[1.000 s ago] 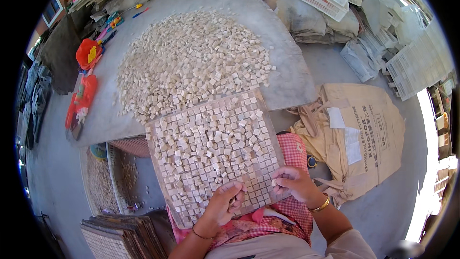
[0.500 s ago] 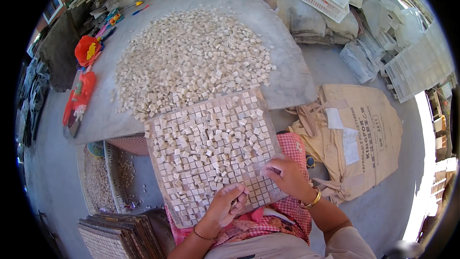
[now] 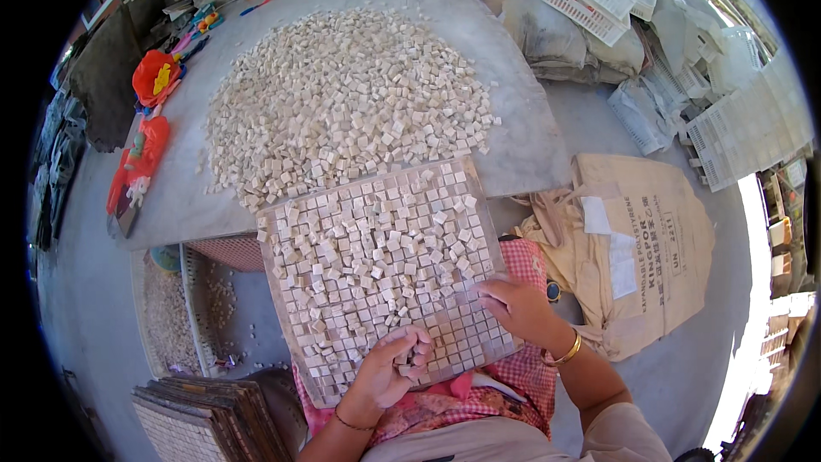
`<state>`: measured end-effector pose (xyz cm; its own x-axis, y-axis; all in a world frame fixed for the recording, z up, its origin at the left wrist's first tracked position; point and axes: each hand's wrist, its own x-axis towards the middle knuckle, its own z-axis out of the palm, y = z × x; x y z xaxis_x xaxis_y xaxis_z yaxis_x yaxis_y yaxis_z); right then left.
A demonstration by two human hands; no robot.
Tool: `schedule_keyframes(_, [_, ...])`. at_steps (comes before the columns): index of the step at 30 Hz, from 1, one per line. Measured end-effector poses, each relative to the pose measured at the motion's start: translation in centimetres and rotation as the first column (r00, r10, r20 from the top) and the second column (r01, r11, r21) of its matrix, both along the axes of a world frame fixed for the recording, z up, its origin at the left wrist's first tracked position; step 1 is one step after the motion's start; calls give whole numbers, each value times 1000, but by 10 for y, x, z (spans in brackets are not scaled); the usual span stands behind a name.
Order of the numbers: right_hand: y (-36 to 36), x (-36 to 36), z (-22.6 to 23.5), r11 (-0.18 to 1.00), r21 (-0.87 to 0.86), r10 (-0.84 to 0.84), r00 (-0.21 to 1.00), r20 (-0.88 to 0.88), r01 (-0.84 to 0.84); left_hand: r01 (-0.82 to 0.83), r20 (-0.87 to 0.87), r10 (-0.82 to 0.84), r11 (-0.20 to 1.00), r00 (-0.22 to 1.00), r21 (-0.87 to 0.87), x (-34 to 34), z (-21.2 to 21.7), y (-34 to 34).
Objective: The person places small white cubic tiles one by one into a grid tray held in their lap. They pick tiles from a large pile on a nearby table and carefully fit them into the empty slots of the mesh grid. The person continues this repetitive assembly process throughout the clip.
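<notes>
Lap: pink checked cloth (image 3: 525, 404), under the near end of the gridded tray (image 3: 487, 235).
Left hand (image 3: 398, 366): above the tray's near edge, palm turned upward, fingers curled around a few small tiles (image 3: 404, 369).
Right hand (image 3: 516, 306): at the tray's right side, thumb and fingers drawn together; whether they pinch a tile cannot be told.
Tray surface: pale square tiles in rows, others loose and askew on top, thickest toward the middle.
Floor, left: stacked boards (image 3: 201, 419); beyond them, a white crate (image 3: 201, 325).
Floor, right: beige sack (image 3: 658, 291).
Grey table (image 3: 526, 141): broad pile of tiles (image 3: 351, 94) beyond the tray; red bags (image 3: 152, 150) along the left edge.
Far right: white baskets (image 3: 586, 8).
</notes>
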<state>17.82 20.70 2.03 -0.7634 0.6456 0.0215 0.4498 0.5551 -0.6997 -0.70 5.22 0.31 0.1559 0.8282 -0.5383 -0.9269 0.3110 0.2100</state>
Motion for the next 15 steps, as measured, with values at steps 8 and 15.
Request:
schedule_keyframes(8, [12, -13, -5, 987, 81, -137, 989, -49, 141, 54, 169, -75, 990, 983, 128, 10, -10, -1])
schedule_keyframes(15, [10, -21, -14, 980, -38, -200, 974, -109, 197, 84, 122, -97, 991, 988, 108, 15, -15, -5])
